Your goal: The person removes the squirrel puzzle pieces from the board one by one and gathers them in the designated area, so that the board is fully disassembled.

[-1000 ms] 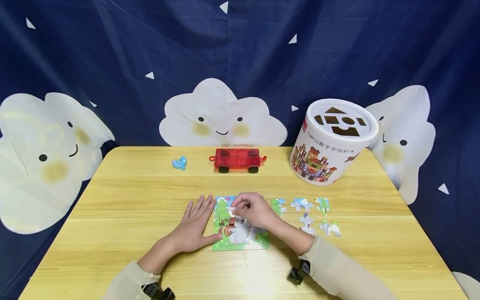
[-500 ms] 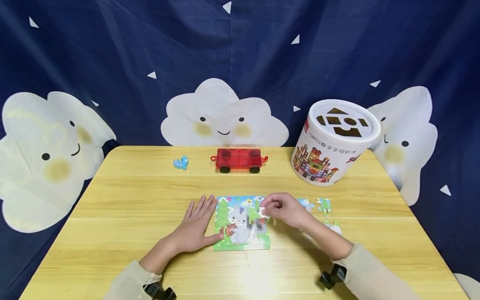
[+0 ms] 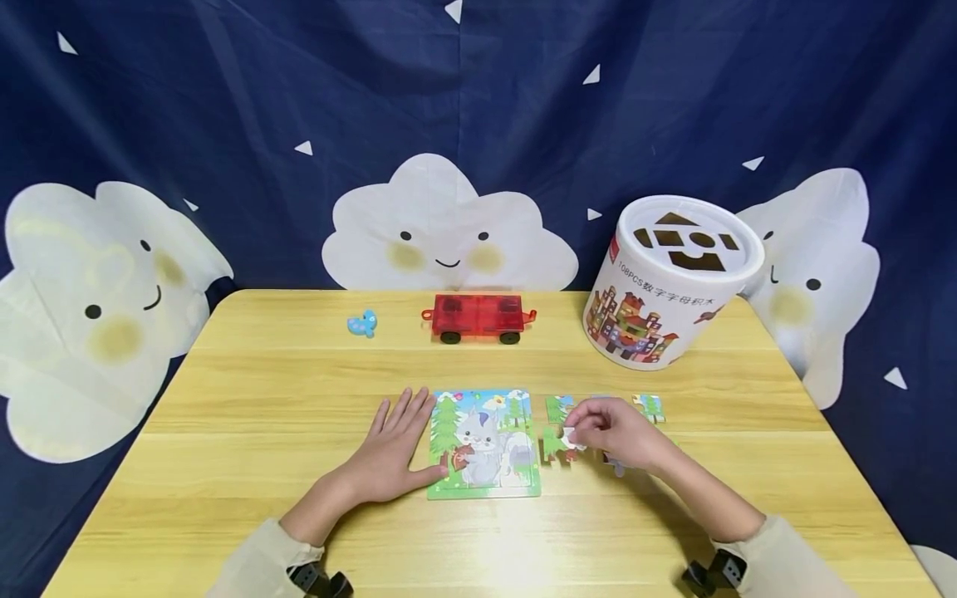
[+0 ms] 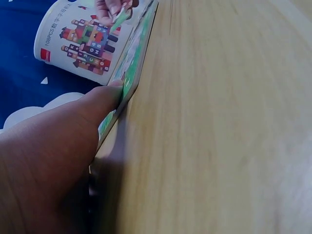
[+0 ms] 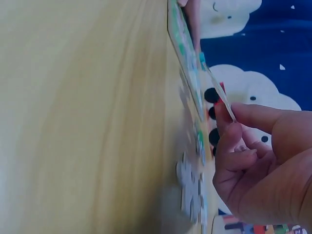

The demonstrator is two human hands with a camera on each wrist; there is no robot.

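Note:
A squirrel-picture puzzle board (image 3: 484, 492) lies on the table. My left hand (image 3: 392, 457) rests along its left side with fingers straight, the thumb (image 4: 105, 100) on the board's edge. To the right of the board, my right hand (image 3: 616, 432) pinches a puzzle piece (image 3: 555, 446) between thumb and fingers. Green, white and brown show on it. The right wrist view has this puzzle piece (image 5: 220, 91) nearly edge-on, raised off the table. Below the right hand lie several loose puzzle pieces (image 5: 189, 187), partly hidden by it in the head view.
At the back stand a small blue animal toy (image 3: 362, 324) and a red toy wagon (image 3: 478, 316). A white block bucket (image 3: 669, 286) with a holed lid is at the back right. Behind the table (image 3: 224, 432) hangs a dark blue cloth (image 3: 299, 75) with clouds.
My right hand has moved right, from over the board to above the loose pieces, carrying the puzzle piece. The squirrel picture is uncovered now. My left hand has stayed in place.

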